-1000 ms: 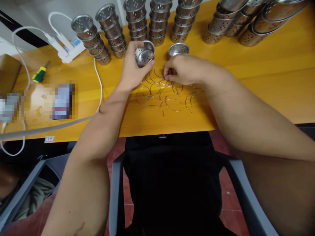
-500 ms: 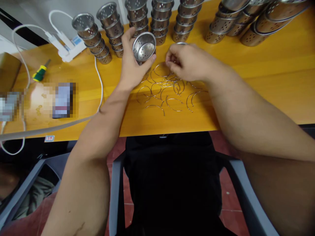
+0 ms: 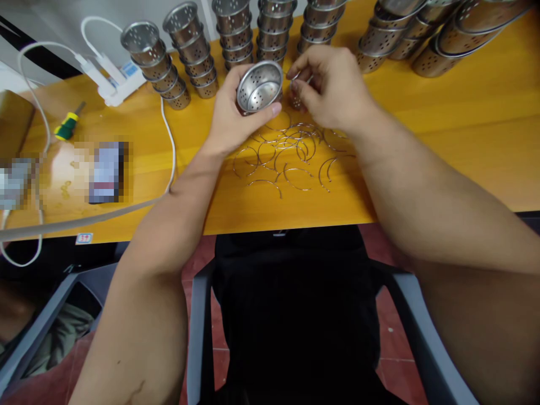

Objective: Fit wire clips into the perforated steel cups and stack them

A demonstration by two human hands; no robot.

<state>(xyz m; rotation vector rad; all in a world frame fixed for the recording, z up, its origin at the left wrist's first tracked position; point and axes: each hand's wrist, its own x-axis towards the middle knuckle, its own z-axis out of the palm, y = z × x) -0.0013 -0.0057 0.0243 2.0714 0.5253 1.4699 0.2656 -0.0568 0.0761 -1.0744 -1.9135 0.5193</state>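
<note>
My left hand (image 3: 230,115) is wrapped around a small perforated steel cup (image 3: 259,87), thumb along its near side and fingers behind it, holding it up off the yellow table (image 3: 442,129) with its open mouth tilted toward me. The cup hangs just above the far edge of the heap of wire rings (image 3: 287,154), which lie loose and overlapping on the table.

My right hand (image 3: 333,90) is just to the right of the cup, raised above the same heap. Its thumb and forefinger are pinched together on what looks like a thin wire ring (image 3: 300,79), though the wire is so fine there that I can barely make it out. The pinch sits right beside the cup's rim; I cannot tell whether the ring touches it.

Beyond the cup, at the far side of the table, stand leaning stacks of nested cups (image 3: 194,48) of the same kind, several in a row. To the right of the cup, further off, larger perforated holders (image 3: 447,39) lie on their sides. Well to the left of the cup a white power strip (image 3: 113,84) rests with its cable (image 3: 169,135) running toward me, and further left lies a screwdriver with a green and yellow handle (image 3: 67,126).
</note>
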